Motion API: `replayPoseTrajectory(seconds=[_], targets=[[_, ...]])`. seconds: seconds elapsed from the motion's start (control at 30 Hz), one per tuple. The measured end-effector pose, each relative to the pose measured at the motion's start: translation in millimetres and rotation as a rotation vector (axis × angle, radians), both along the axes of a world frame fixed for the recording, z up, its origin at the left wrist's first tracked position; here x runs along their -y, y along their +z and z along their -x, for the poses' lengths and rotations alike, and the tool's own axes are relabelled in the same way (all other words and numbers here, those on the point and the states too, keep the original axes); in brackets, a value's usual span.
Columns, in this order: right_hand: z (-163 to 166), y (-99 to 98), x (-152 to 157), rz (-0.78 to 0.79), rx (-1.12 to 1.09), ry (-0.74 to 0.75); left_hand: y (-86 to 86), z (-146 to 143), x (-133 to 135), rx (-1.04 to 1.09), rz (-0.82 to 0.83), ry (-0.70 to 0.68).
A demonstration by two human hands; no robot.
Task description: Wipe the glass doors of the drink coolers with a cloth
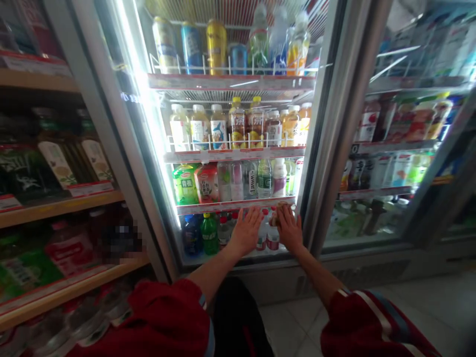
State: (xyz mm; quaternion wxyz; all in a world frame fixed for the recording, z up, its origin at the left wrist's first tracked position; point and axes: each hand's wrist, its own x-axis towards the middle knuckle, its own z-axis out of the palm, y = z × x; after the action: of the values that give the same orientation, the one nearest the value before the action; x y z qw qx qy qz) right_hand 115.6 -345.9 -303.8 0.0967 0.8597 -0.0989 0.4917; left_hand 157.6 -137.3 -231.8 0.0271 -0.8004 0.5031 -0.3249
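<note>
Both arms reach forward to the lower part of a lit drinks fridge's glass door (238, 199). My left hand (247, 232) is held flat with the fingers stretched out, palm toward the glass, and nothing shows in it. To its right, my right hand (290, 229) presses a crumpled brownish cloth (275, 218), which peeks out at the left of the fingers. Behind the hands, red-capped water bottles (272, 241) stand on the bottom shelf, partly hidden. A green bottle (210, 234) and a dark blue bottle (191, 235) stand left of them.
Upper fridge shelves hold several bottles and cans, such as a gold can (216, 47) and a red tea bottle (207, 183). A metal door frame (336, 124) divides this door from another fridge section at right. Wooden shelves (63, 203) with drinks flank the left. Tiled floor (286, 322) lies below.
</note>
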Motion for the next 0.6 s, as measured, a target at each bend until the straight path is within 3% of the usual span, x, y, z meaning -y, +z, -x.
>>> replayPoseTrajectory(seconds=[0.23, 0.47, 0.53, 0.6], targets=[[5, 19.0, 31, -0.125, 0.078, -0.087, 6.2, -5, -3, -0.015, 0.022, 0.032], [4, -5.1, 56, -0.143, 0.114, -0.036, 8.2, -16, -23, -0.022, 0.024, 0.103], [-2, 6.4, 62, -0.163, 0.168, -0.042, 14.7, -23, -29, -0.021, 0.04, 0.129], [3, 30.2, 59, -0.168, 0.153, -0.03, 21.2, -24, -34, -0.026, 0.07, 0.14]])
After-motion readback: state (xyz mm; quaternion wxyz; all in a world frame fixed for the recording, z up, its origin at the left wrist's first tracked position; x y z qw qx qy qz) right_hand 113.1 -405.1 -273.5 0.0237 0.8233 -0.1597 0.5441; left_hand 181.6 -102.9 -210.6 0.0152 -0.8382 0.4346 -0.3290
